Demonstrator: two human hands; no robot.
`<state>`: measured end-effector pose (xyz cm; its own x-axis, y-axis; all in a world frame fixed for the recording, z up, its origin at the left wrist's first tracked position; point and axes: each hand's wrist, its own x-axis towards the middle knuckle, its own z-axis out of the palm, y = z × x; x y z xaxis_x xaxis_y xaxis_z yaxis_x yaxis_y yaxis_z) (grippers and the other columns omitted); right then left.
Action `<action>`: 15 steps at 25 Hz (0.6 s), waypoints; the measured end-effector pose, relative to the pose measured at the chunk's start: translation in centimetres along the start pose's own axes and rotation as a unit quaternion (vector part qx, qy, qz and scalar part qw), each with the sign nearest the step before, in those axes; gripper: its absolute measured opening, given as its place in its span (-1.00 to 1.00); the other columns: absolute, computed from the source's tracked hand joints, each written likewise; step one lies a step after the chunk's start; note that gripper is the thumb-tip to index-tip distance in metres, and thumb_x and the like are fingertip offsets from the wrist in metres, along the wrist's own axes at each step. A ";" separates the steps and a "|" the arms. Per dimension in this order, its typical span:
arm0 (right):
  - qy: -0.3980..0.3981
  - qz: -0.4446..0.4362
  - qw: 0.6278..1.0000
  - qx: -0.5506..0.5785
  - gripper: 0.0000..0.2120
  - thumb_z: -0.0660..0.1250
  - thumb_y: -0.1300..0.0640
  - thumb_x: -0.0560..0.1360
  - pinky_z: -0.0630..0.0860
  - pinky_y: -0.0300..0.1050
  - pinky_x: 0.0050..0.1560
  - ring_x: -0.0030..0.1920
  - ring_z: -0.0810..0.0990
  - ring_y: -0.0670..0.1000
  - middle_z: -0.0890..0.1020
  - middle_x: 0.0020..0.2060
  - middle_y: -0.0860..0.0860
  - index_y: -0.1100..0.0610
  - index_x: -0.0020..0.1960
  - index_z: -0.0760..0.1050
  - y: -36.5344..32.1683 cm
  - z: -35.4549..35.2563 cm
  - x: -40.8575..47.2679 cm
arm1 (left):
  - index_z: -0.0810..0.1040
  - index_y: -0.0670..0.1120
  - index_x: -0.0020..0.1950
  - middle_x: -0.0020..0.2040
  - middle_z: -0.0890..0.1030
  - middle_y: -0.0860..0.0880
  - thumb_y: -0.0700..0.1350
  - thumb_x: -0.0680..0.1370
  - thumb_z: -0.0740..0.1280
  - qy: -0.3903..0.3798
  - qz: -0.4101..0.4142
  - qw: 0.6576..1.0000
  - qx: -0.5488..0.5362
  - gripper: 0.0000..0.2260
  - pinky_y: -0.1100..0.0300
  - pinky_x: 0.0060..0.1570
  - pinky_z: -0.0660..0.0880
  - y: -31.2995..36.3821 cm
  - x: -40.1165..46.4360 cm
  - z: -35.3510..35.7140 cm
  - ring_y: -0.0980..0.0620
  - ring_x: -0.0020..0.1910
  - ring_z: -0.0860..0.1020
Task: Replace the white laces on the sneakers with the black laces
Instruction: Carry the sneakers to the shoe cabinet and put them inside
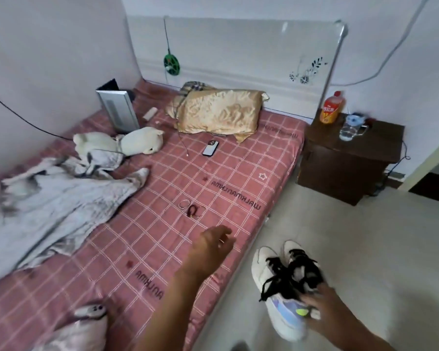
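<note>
The right hand (319, 304) grips both sneakers (284, 282) over the floor beside the bed (162, 188); the left hand (211, 247) hovers open. Dangling black laces (280, 274) (loose ends) may snag or slip out.

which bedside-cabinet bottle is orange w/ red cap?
The labelled orange bottle at the cabinet's back-left corner. The other bottle, to its right, is clear plastic.

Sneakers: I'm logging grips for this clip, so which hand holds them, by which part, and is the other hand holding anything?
The right hand grips the pair of sneakers at their heel ends. The left hand holds nothing.
</note>
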<state>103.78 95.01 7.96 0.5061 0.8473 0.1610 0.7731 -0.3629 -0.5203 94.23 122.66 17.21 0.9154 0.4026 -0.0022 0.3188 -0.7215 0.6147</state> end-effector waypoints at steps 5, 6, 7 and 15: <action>-0.068 0.072 0.994 0.045 -0.63 0.49 0.13 0.34 0.44 -0.04 0.14 0.03 0.54 0.23 0.50 -0.01 0.24 -0.05 0.13 0.62 -4.5 -0.3 7.1 | 0.59 -0.16 0.12 -0.09 0.63 -0.04 -0.12 0.54 0.36 0.072 -0.049 0.996 -0.003 -0.80 0.38 -0.16 0.49 -1.7 -4.9 -4.7 0.10 -0.18 0.57; -0.097 0.041 0.993 0.055 -0.61 0.48 0.09 0.36 0.43 -0.06 0.18 0.07 0.52 0.19 0.48 0.04 0.23 -0.07 0.18 0.59 -5.5 0.1 8.4 | 0.59 -0.16 0.12 -0.09 0.63 -0.02 -0.12 0.54 0.36 0.089 -0.077 0.993 -0.002 -0.80 0.39 -0.14 0.51 -2.0 -6.9 -5.3 0.12 -0.18 0.58; -0.126 0.027 0.990 0.059 -0.59 0.46 0.06 0.38 0.41 -0.08 0.22 0.12 0.50 0.16 0.45 0.10 0.21 -0.09 0.22 0.56 -6.3 0.4 8.9 | 0.59 -0.15 0.12 -0.09 0.63 0.01 -0.12 0.54 0.36 0.091 -0.089 0.992 0.000 -0.81 0.40 -0.12 0.52 -2.0 -7.9 -5.4 0.14 -0.18 0.58; -0.228 -0.260 0.937 0.048 -0.40 0.67 0.38 -0.23 0.42 -0.45 -0.06 -0.14 0.58 0.09 0.56 -0.22 0.31 0.14 -0.19 0.71 -7.4 1.5 12.2 | 0.58 -0.14 0.08 -0.04 0.61 -0.08 -0.10 0.55 0.29 0.317 -0.421 0.849 -0.019 -0.82 0.15 -0.05 0.45 2.6 -21.3 0.3 -0.08 -0.04 0.57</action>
<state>103.70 108.58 12.53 -0.1627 0.9853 0.0510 0.8210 0.1639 -0.5469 75.64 112.04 18.57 0.0455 0.9983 -0.0362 0.7761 -0.0125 0.6305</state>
